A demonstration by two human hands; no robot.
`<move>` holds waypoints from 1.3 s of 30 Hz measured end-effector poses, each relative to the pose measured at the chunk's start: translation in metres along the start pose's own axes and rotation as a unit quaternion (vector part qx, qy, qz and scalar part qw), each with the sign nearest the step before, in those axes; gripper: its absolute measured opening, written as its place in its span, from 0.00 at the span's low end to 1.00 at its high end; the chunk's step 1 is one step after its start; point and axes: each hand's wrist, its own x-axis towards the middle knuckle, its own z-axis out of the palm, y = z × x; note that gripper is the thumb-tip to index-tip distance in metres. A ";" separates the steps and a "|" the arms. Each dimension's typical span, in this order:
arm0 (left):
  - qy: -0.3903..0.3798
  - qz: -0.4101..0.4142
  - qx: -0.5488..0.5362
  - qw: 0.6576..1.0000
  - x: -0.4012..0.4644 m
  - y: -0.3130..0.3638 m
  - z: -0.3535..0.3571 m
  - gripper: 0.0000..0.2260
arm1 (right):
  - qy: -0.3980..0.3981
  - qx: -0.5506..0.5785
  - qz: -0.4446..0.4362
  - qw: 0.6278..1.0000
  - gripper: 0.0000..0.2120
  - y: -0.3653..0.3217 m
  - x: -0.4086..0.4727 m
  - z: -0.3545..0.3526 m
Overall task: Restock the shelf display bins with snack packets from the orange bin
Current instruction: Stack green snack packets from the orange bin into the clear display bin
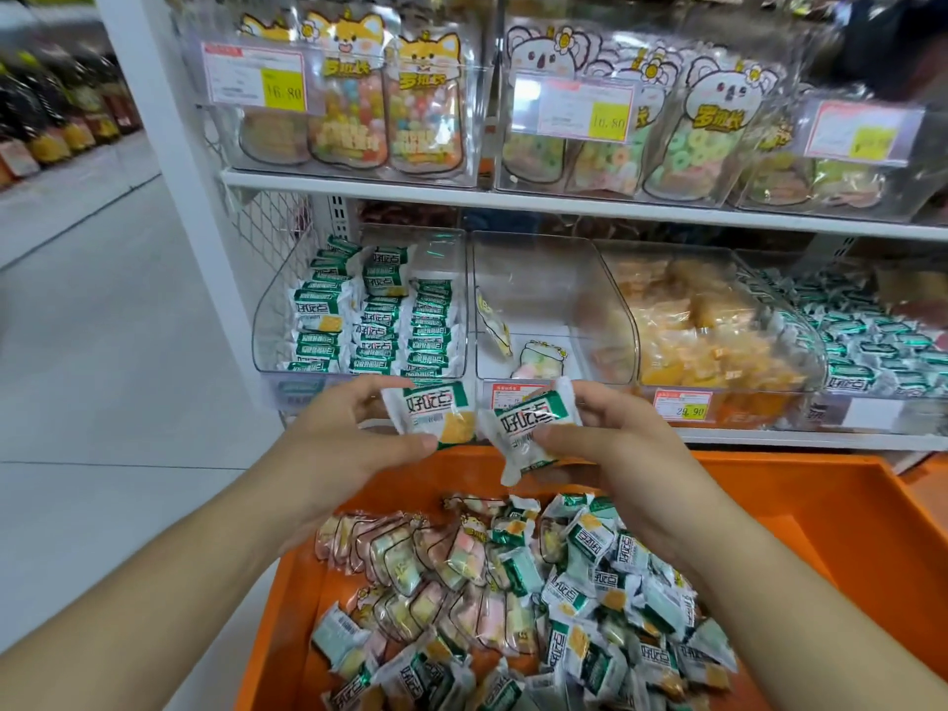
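Snack packets, green-and-white: one pinched in my left hand [354,433], one [523,428] in my right hand [610,443], above the orange bin's [846,515] far edge; mid-transfer, I judge; next, into the leftmost display bin [359,310], rows aligned.

Shop aisle, white fixtures, even indoor light.
Pale tiled floor [102,351] runs off to the left; white shelving upright [169,146] with wire mesh side panel [267,233]; white shelf board [564,202] above; dark bottles [61,120] on a far left rack.
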 end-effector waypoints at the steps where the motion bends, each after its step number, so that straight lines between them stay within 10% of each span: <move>1: -0.008 0.006 0.000 1.000 -0.002 0.001 0.002 0.23 | 0.009 0.008 -0.004 1.000 0.13 -0.001 -0.001 0.001; 17: -0.062 -0.014 -0.046 0.997 -0.009 -0.014 0.033 0.15 | 0.083 -0.043 0.013 0.996 0.03 0.032 0.004 0.030; 31: -0.125 -0.070 -0.165 0.976 -0.003 -0.019 0.041 0.16 | 0.186 -0.017 0.003 0.982 0.16 0.040 0.014 0.032; 39: -0.103 -0.066 -0.040 0.992 0.003 -0.056 0.049 0.15 | 0.150 -0.037 0.048 0.987 0.18 0.066 0.021 0.028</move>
